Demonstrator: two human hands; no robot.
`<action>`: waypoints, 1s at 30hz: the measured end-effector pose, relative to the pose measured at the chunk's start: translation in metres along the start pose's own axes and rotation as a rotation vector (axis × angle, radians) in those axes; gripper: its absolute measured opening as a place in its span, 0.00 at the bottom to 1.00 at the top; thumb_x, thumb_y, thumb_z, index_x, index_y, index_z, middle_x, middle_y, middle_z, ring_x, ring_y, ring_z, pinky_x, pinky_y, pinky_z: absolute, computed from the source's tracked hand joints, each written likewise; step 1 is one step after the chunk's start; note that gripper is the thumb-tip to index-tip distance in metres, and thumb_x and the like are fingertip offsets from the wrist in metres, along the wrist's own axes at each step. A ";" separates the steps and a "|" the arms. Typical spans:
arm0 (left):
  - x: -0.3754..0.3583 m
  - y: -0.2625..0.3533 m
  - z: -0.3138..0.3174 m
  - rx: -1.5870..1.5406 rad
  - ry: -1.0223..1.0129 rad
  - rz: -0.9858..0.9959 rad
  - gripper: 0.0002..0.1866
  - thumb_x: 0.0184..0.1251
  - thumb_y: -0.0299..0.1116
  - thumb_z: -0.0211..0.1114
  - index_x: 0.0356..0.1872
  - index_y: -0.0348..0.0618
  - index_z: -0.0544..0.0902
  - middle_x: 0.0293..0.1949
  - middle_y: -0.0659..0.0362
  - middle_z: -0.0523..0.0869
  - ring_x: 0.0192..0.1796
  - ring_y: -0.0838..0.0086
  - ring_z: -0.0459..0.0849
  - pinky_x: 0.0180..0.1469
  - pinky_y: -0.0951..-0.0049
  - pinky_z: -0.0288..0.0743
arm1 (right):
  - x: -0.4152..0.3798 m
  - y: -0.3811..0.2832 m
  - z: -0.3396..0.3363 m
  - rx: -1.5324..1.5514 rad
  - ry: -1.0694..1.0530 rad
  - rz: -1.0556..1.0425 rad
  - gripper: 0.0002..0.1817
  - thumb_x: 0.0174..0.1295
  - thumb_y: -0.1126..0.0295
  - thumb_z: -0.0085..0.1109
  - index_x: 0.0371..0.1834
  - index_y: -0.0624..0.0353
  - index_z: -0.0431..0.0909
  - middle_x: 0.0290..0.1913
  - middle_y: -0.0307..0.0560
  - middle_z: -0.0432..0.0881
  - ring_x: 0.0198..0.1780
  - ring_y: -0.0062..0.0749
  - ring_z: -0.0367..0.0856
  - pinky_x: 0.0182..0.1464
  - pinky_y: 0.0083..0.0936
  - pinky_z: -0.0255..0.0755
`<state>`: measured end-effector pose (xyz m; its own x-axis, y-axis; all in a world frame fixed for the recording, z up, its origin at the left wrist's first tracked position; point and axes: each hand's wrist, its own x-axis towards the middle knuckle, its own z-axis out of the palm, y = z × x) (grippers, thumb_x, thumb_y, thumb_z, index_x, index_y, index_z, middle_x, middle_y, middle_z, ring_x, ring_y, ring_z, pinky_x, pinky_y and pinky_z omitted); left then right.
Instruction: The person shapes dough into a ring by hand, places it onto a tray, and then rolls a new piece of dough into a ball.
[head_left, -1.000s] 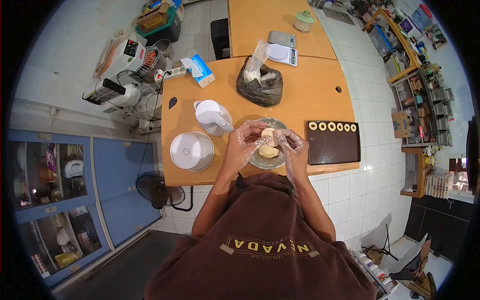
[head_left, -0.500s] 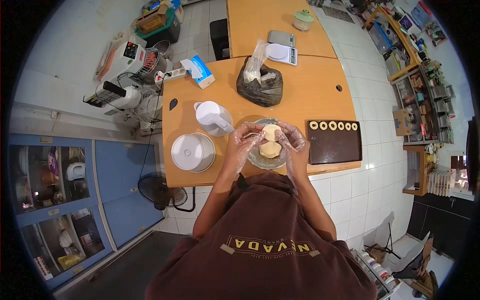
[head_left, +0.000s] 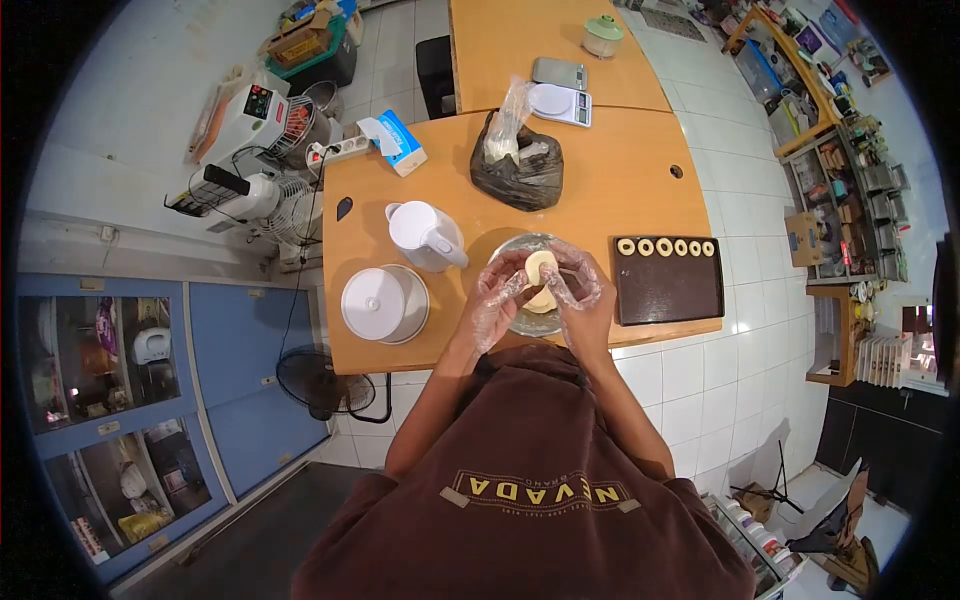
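Note:
Above a metal bowl (head_left: 532,327), a small flattened piece of pale dough (head_left: 538,261) sits between both hands. My left hand (head_left: 492,305), in a clear plastic glove, grips its left edge with the fingertips. On the other side my right hand (head_left: 583,292), gloved the same way, has its thumb pressed against the middle of the piece and its fingers curled behind. A larger lump of dough (head_left: 541,302) lies in the bowl below, partly hidden by the hands.
Right of the bowl a dark baking tray (head_left: 668,290) holds a row of several dough rings (head_left: 645,247). A white pitcher (head_left: 425,235) and a lidded white tub (head_left: 380,305) stand at left. Behind are a black plastic bag (head_left: 520,185), a tissue box (head_left: 402,145) and a kitchen scale (head_left: 562,103).
The dough piece has turned in my fingers, and my right thumb has moved from its edge onto its middle. My hands now cover more of the lump in the bowl.

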<state>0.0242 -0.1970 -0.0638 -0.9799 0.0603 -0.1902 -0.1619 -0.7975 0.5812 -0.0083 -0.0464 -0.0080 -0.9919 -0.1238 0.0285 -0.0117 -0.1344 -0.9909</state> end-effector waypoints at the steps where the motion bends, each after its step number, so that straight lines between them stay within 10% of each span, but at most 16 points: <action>1: 0.000 -0.001 0.000 0.018 0.003 0.000 0.20 0.77 0.29 0.67 0.65 0.40 0.77 0.62 0.58 0.82 0.65 0.71 0.82 0.70 0.62 0.80 | 0.000 0.000 0.000 -0.015 0.004 -0.022 0.18 0.69 0.76 0.69 0.61 0.68 0.82 0.53 0.50 0.88 0.56 0.32 0.87 0.61 0.28 0.79; 15: 0.000 -0.001 0.008 0.071 0.051 0.047 0.19 0.77 0.29 0.67 0.63 0.33 0.79 0.60 0.55 0.84 0.62 0.69 0.85 0.70 0.61 0.82 | -0.002 -0.014 -0.002 -0.476 -0.092 -0.297 0.24 0.66 0.83 0.58 0.67 0.62 0.80 0.61 0.58 0.86 0.61 0.56 0.81 0.66 0.43 0.73; 30: -0.005 0.013 0.018 0.374 0.060 0.078 0.16 0.78 0.29 0.66 0.62 0.35 0.80 0.54 0.57 0.87 0.55 0.73 0.86 0.62 0.68 0.81 | 0.000 -0.003 -0.002 -0.023 -0.153 0.031 0.18 0.72 0.74 0.64 0.63 0.62 0.81 0.56 0.46 0.86 0.56 0.27 0.83 0.58 0.28 0.78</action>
<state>0.0249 -0.1965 -0.0411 -0.9841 -0.0357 -0.1738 -0.1297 -0.5236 0.8420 -0.0083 -0.0441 -0.0057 -0.9610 -0.2761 0.0155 0.0142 -0.1053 -0.9943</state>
